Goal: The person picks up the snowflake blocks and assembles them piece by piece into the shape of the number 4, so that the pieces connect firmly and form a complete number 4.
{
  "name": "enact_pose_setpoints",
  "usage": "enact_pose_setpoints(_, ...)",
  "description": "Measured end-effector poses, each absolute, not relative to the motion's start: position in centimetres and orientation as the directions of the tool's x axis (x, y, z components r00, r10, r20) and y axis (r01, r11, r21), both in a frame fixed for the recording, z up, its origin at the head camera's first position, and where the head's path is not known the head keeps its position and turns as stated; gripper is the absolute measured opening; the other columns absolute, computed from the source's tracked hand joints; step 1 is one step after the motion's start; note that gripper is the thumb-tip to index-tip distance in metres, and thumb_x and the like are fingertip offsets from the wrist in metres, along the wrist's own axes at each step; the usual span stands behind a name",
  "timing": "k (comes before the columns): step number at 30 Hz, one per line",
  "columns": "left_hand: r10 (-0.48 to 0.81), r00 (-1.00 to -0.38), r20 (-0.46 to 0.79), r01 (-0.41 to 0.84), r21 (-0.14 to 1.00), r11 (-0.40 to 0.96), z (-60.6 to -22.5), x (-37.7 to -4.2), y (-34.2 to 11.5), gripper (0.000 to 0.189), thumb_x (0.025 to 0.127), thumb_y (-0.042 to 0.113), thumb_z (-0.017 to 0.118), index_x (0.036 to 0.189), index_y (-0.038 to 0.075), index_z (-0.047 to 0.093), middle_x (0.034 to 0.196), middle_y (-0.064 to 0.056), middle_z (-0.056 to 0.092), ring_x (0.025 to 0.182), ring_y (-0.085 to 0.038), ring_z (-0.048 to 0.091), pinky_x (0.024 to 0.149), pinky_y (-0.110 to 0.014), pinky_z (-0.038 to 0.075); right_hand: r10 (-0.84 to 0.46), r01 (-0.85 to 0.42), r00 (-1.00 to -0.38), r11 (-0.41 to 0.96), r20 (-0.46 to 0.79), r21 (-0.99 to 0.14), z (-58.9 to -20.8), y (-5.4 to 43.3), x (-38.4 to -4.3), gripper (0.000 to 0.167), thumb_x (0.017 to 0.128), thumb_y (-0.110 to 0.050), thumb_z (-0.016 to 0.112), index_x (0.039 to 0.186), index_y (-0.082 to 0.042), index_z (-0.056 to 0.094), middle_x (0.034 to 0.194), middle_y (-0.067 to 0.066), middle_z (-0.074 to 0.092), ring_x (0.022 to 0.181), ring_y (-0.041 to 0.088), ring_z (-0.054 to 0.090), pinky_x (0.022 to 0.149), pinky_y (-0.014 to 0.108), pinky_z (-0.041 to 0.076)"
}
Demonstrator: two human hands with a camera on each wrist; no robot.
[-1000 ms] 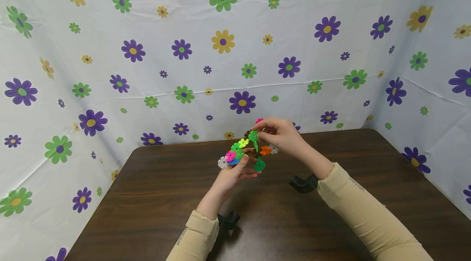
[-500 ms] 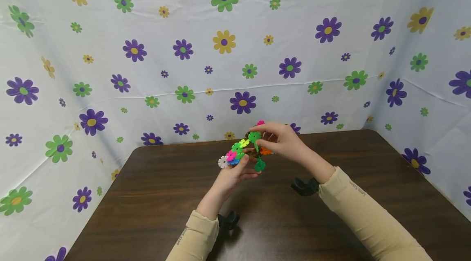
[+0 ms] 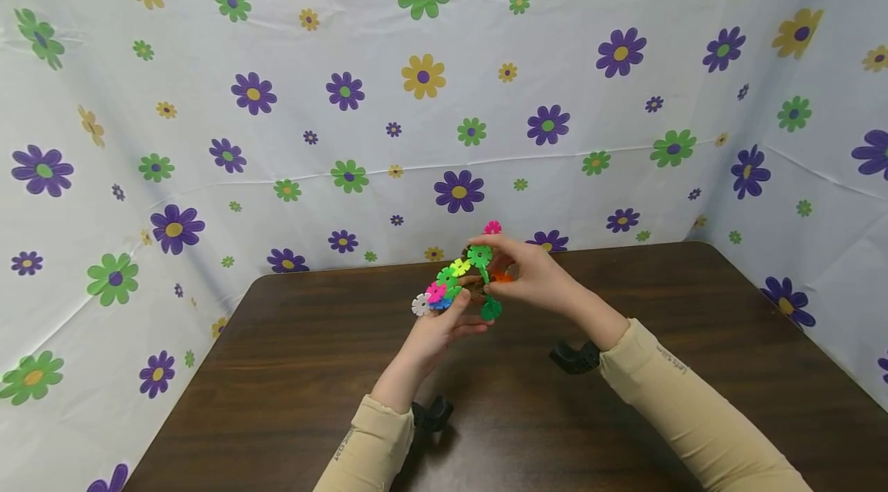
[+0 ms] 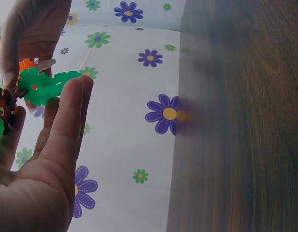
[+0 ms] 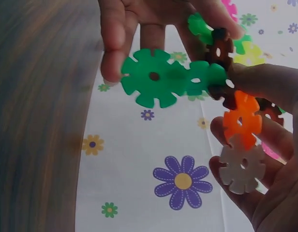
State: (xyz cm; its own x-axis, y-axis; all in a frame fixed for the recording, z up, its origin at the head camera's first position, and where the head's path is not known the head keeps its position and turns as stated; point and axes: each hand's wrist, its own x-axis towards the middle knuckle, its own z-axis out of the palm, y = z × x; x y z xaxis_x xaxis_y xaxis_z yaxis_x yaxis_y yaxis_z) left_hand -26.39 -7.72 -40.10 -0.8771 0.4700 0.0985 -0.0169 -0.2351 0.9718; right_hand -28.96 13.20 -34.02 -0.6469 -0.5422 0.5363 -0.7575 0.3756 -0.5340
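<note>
Above the table, both hands hold one joined cluster of notched, flower-shaped plastic discs. My left hand [image 3: 426,338] supports it from below left, its thumb pressed on the discs. A white disc [image 3: 421,304], a pink disc [image 3: 435,291] and a yellow disc [image 3: 459,267] run up that side. My right hand [image 3: 537,274] pinches the right part, fingertips at the bright green disc [image 3: 479,256]. In the right wrist view, its thumb lies by a brown disc [image 5: 220,50], and its fingers pass behind an orange disc [image 5: 243,113] and a translucent disc [image 5: 231,166]. Dark green discs [image 5: 151,79] stick out toward the left fingers.
The brown wood table [image 3: 312,369] spreads beneath the hands. A white cloth [image 3: 291,52] printed with flowers hangs behind it and at both sides. A black device sits under each wrist, the left device [image 3: 432,415] and the right device [image 3: 576,357].
My right thumb has slid down from the bright green disc, and that hand now covers more of the orange and white discs at the right. My left hand stays in place.
</note>
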Motion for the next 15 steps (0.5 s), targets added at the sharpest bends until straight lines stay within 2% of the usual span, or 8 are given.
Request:
enact_pose_setpoints(3, 0.474, -0.874, 0.105, -0.014, 0.970, -0.242, -40.05, -26.41, -7.73, 0.052, 0.100, 0.040, 0.051, 0.141, 0.008, 0.044, 0.128, -0.017, 0.057, 0.109, -0.046, 0.059, 0.088, -0.043, 0.051, -0.534, -0.759, -0.646, 0.372, 0.545, -0.535, -34.23, 13.08, -28.98, 0.069, 0.077, 0.003, 0.079, 0.137, -0.016, 0.050, 0.107, 0.004, 0.066, 0.087, 0.013, 0.066, 0.068, 0.029, 0.055)
enact_pose_setpoints(15, 0.478, -0.871, 0.110, -0.012, 0.970, -0.245, -40.13, -26.51, -7.85, 0.054, 0.099, 0.040, 0.053, 0.142, 0.009, 0.042, 0.133, -0.014, 0.054, 0.110, -0.044, 0.059, 0.092, -0.043, 0.049, -0.520, -0.770, -0.631, 0.335, 0.575, -0.543, -34.77, 13.14, -29.12, 0.064, 0.077, 0.003, 0.079, 0.134, -0.014, 0.054, 0.101, 0.005, 0.066, 0.080, 0.015, 0.064, 0.063, 0.029, 0.055)
